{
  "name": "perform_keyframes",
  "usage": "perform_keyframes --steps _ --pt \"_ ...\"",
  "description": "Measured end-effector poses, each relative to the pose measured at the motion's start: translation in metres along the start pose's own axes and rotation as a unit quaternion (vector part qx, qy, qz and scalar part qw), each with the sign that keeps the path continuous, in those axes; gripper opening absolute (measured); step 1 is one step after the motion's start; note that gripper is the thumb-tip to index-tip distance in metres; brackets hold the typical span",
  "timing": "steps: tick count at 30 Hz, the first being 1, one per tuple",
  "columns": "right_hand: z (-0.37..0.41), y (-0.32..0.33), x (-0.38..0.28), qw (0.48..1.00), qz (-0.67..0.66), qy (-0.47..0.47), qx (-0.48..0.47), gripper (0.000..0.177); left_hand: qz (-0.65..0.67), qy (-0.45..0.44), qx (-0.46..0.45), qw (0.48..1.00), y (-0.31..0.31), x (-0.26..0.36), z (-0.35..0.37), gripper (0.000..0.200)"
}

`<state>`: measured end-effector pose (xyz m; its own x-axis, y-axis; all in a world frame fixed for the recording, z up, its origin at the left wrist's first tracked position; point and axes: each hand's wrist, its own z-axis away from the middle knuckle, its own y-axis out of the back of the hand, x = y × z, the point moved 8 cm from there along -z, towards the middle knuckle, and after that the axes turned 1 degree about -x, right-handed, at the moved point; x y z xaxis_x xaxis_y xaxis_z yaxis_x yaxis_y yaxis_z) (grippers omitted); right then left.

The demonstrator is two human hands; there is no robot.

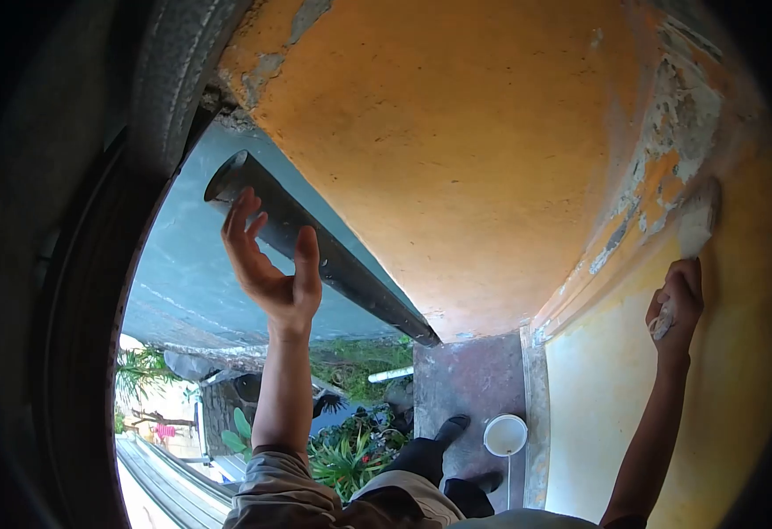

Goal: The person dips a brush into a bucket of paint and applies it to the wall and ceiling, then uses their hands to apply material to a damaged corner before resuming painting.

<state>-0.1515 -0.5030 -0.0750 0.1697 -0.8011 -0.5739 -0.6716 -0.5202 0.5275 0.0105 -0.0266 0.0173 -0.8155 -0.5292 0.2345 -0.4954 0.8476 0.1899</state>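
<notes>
My right hand (678, 304) is wrapped round the pale handle of a wide paintbrush (696, 225), and the brush's head lies against the yellow wall (597, 397) near the corner. Just above it, a strip of peeled paint (677, 132) shows grey and white patches. My left hand (273, 264) is raised with its fingers apart and nothing in them. It overlaps a dark downpipe (350, 273) that slants along the edge of the orange wall (456, 159).
A white bucket (505, 435) with pale contents stands on the reddish floor (465, 379) by my feet. Green plants (350, 454) grow on the left below my arm. Beyond the pipe is a blue wall (192, 256), and a dark frame (86, 309) runs down the left side.
</notes>
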Motion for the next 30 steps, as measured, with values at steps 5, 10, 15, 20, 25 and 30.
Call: perform_keyframes --steps 5,10,15,20,25,30 --pt "-0.005 0.033 -0.048 0.965 0.109 0.227 0.077 0.032 -0.168 -0.131 -0.046 0.976 0.011 0.026 -0.015 0.061" --pt "-0.05 0.045 -0.065 0.933 0.185 0.293 0.098 0.024 -0.254 -0.353 0.08 0.897 0.003 0.071 -0.12 0.067" --pt "0.008 -0.009 -0.026 0.985 0.086 0.151 0.02 0.027 -0.357 -0.36 0.045 0.861 -0.033 0.077 -0.184 0.091" --pt "-0.008 0.045 -0.074 0.955 0.113 0.244 0.125 0.032 -0.411 -0.3 0.036 0.86 -0.041 0.067 -0.22 0.119" --pt "-0.035 0.04 -0.052 0.972 0.079 0.203 0.086 0.033 -0.254 -0.278 0.039 0.926 -0.046 0.062 -0.234 0.113" --pt "0.059 -0.05 0.021 0.987 0.1 0.113 -0.061 0.037 -0.269 -0.264 0.045 0.925 -0.045 0.062 -0.229 0.11"
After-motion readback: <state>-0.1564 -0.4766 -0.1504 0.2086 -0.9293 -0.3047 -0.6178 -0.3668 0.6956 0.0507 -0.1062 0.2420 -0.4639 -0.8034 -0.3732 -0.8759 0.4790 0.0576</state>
